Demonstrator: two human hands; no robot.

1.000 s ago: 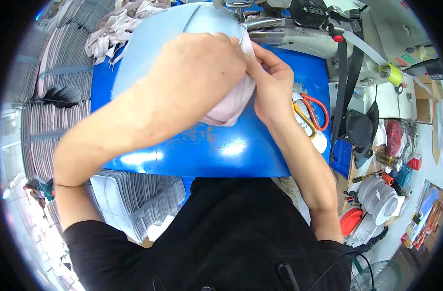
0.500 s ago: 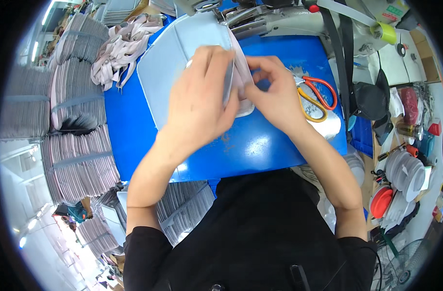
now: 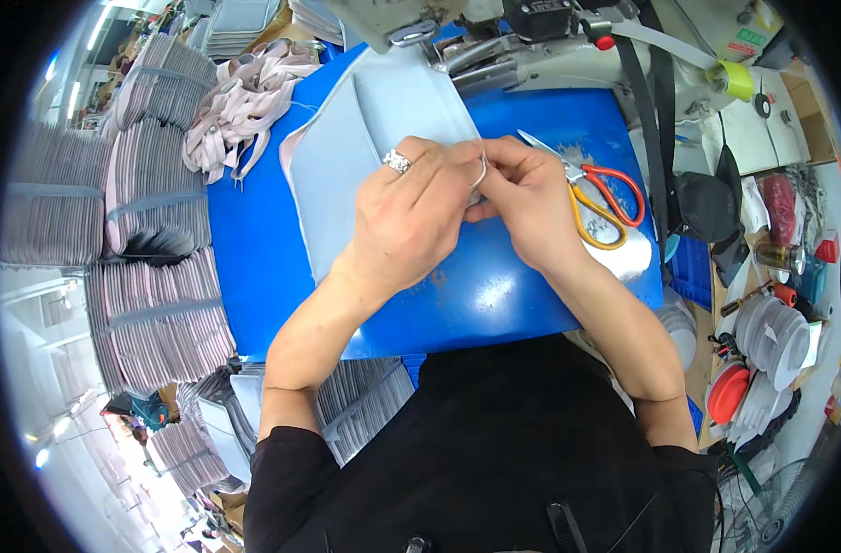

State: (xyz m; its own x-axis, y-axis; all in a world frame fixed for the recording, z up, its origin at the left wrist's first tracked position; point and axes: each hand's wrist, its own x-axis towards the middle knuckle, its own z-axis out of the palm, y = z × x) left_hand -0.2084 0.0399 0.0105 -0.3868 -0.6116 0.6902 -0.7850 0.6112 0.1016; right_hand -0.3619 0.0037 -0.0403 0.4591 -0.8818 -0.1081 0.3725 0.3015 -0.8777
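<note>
A pale blue-grey fabric panel (image 3: 411,92) with a light edging and a raised fold lies on the blue work table, its far end under the sewing machine head (image 3: 406,23). My left hand (image 3: 416,198), a ring on one finger, rests over the panel's near part. Its fingertips are closed at the right edge. Opposite it, my right hand (image 3: 535,198) pinches the same near right corner, where a thin pale edge strip (image 3: 481,173) sticks up. The fingertips of both hands meet there and partly hide the corner. Scissors (image 3: 605,207) with one red and one yellow handle lie just right of my right hand.
Tall strapped stacks of grey-pink panels (image 3: 158,194) stand left of the blue table (image 3: 254,267). A heap of pale pink straps (image 3: 241,111) lies at its far left. Black straps (image 3: 637,101) hang on the right, beside a yellow-green tape roll (image 3: 735,81).
My hands have come together at the panel's right edge. The lifted pinkish underside there has been turned down, and the panel's grey face shows more. The scissors stay in place.
</note>
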